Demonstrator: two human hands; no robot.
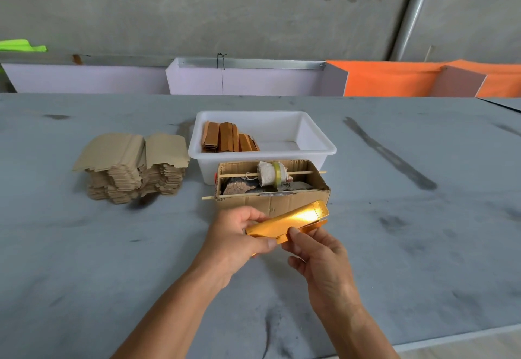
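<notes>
A shiny gold folded card piece (293,219) is held above the grey table in front of me. My left hand (236,239) grips its near left end, thumb underneath and fingers over the top. My right hand (318,257) pinches its lower edge near the middle with thumb and fingertips. The gold piece slants up to the right, its far end over the front of an open cardboard box (282,203).
The cardboard box holds a wrapped spool on a thin stick (270,174). Behind it a white plastic tub (315,144) contains several folded brown pieces (225,137). A stack of flat tan card blanks (132,167) lies at the left. Partition boards line the table's far edge.
</notes>
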